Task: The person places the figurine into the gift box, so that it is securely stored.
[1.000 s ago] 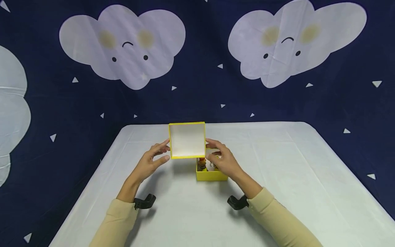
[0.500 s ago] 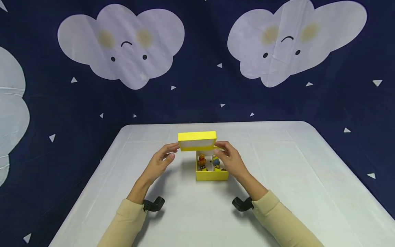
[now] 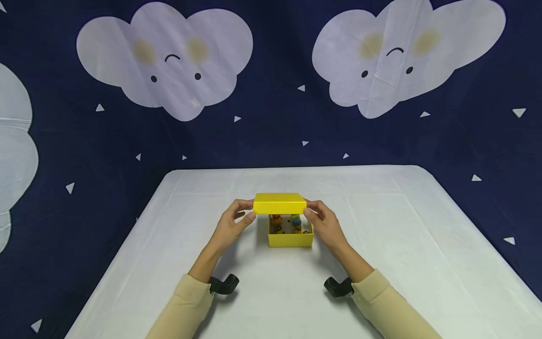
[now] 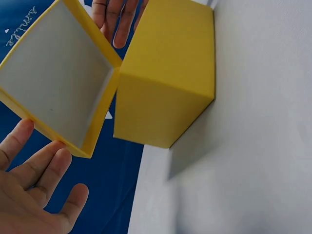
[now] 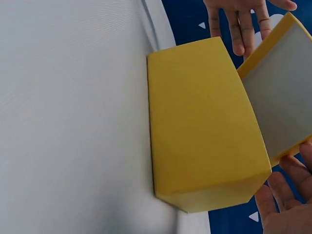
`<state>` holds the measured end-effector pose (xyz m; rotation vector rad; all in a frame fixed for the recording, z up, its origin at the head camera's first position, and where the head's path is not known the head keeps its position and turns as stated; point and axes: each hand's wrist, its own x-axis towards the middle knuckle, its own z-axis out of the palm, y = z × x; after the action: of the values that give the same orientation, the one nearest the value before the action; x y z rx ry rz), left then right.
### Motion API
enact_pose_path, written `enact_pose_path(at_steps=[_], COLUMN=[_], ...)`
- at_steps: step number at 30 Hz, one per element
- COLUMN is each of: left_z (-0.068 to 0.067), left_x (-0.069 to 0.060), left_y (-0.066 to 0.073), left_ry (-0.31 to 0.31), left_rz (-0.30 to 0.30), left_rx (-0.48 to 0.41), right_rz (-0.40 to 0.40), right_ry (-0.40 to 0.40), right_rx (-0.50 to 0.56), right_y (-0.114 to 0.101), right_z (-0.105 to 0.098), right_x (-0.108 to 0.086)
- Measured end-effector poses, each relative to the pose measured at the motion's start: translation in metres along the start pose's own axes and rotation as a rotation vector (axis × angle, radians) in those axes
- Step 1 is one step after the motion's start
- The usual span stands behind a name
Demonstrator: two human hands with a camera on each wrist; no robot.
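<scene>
In the head view, a yellow box lid (image 3: 280, 205) hovers over the back of an open yellow box (image 3: 290, 240), tilted with its white inside turned down. My left hand (image 3: 230, 226) holds the lid by its left side, and my right hand (image 3: 328, 226) holds the right side. Inside the box stand several small toy figures, among them an orange one (image 3: 276, 220) and a blue-and-yellow one (image 3: 296, 220); the lid partly covers them. The left wrist view shows fingertips (image 4: 23, 127) against the lid's rim (image 4: 100, 129), near the box's side wall (image 4: 165, 48).
A white-covered table (image 3: 381, 226) bears the box near its middle. Behind it hangs a dark blue cloth (image 3: 279, 132) with cloud and triangle prints. Black wrist devices (image 3: 224, 284) sit at both cuffs.
Both hands have brought the lid right and down over the box. It has tipped from upright, white inside showing, to yellow top showing. The box has stayed put.
</scene>
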<state>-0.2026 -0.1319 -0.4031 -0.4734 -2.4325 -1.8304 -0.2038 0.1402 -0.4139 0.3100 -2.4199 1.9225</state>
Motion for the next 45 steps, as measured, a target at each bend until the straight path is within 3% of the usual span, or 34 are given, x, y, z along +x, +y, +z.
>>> enact_pose_path(at_steps=[9,16,21,27,35,45], left_z=[0.007,0.006,0.006,0.01,0.016,0.018], left_x=[-0.003,-0.006,-0.008,-0.008,-0.007,-0.005], left_y=[-0.004,-0.008,-0.015,-0.021,-0.019,-0.023], left_ry=[-0.04,-0.125,-0.205,-0.236,-0.245,-0.254], left_rz=[-0.002,-0.102,-0.13,-0.133,-0.135,-0.148], left_rx=[0.021,0.056,0.082,0.135,0.161,0.182], right_rz=[-0.13,-0.191,-0.22,-0.193,-0.165,-0.142], right_ry=[-0.101,-0.166,-0.2,-0.235,-0.239,-0.253], right_rx=[-0.019,-0.076,-0.134,-0.167,-0.187,-0.224], right_y=[0.013,0.007,-0.007,-0.004,0.03,0.036], right_z=[-0.016,-0.025,-0.03,-0.033,-0.038,-0.04], right_x=[-0.006,-0.013,-0.021,-0.024,-0.015,-0.012])
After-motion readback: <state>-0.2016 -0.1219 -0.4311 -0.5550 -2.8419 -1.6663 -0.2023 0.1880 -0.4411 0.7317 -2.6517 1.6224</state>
